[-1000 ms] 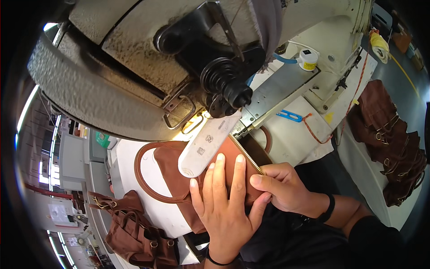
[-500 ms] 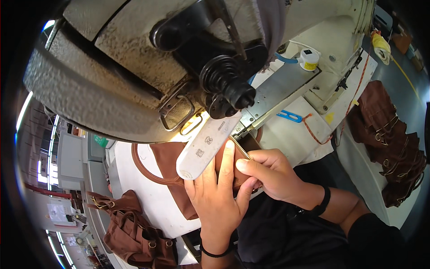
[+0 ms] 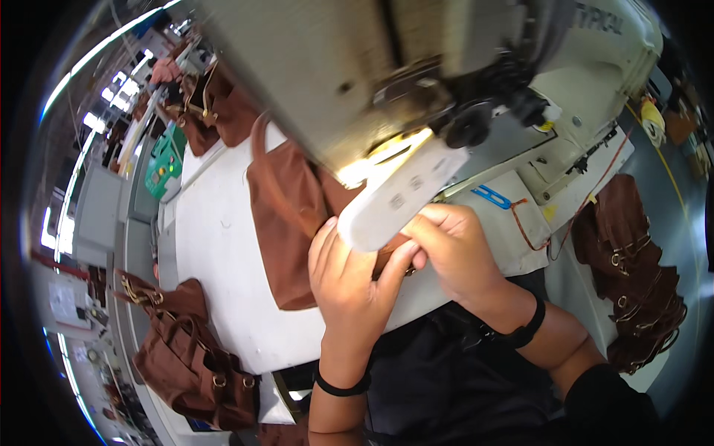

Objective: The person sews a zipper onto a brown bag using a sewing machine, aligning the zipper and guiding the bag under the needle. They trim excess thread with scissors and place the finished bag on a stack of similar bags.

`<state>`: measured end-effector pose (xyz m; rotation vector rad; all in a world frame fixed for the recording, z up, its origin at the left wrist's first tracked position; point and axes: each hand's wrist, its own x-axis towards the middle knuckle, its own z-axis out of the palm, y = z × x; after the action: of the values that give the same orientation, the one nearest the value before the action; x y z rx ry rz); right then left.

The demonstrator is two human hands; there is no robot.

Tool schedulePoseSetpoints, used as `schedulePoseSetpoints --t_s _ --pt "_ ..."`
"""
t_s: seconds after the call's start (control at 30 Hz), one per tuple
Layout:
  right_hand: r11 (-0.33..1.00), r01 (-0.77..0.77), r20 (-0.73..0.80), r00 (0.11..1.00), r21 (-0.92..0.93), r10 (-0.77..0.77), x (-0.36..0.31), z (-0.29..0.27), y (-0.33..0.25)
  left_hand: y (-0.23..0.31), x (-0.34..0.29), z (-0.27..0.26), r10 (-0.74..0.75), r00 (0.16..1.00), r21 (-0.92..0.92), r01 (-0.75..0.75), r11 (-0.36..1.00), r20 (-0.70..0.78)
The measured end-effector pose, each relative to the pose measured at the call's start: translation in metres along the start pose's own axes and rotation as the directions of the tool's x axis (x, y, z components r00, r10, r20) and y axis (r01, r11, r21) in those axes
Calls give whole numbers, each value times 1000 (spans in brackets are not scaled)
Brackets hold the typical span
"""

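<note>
A brown bag (image 3: pixel 286 215) with a loop handle lies under the head of a large sewing machine (image 3: pixel 312 74). My left hand (image 3: pixel 346 279) rests on the bag's near part, fingers extended and thumb apart; some fingertips are behind a white round-ended bar (image 3: pixel 401 193) fixed at the machine head. Beside it, my right hand (image 3: pixel 457 253) is closed in a pinch on the bag's edge, its thumb close to my left thumb. The needle area and the gold zipper are hidden behind the bar and my fingers. A lamp glow (image 3: pixel 383 157) lights the work.
Brown bags (image 3: pixel 197 357) are stacked at the left, and more brown pieces with gold rings (image 3: pixel 621 275) hang at the right. A blue plastic tool (image 3: pixel 491 196) with an orange cord lies on the white table (image 3: pixel 216 245). A green box (image 3: pixel 165 163) stands far left.
My view has shifted, so the machine head sits further right and more of the table and bag shows. The gold zipper seen between my hands before is now hidden. Both hands stay at the bag.
</note>
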<state>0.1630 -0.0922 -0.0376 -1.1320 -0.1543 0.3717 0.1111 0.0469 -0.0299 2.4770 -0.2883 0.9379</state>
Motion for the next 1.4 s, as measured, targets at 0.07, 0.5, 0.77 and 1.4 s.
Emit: schedulePoseSetpoints --t_s 0.07,0.5,0.77,1.4 --pt "1000 9 -9 1000 21 -9 2 -1 -1 3 -1 5 3 999 27 -2 1000 -45" --pt "996 4 41 999 -93 0 3 -6 -5 13 -31 34 -27 979 248 78 965 -204" --pt "996 -87 130 988 -6 87 2 -25 -10 8 -17 19 75 980 180 -42 983 -184" --pt "996 -11 154 988 90 -3 -10 -23 -1 19 -10 11 149 969 134 -124 983 -199"
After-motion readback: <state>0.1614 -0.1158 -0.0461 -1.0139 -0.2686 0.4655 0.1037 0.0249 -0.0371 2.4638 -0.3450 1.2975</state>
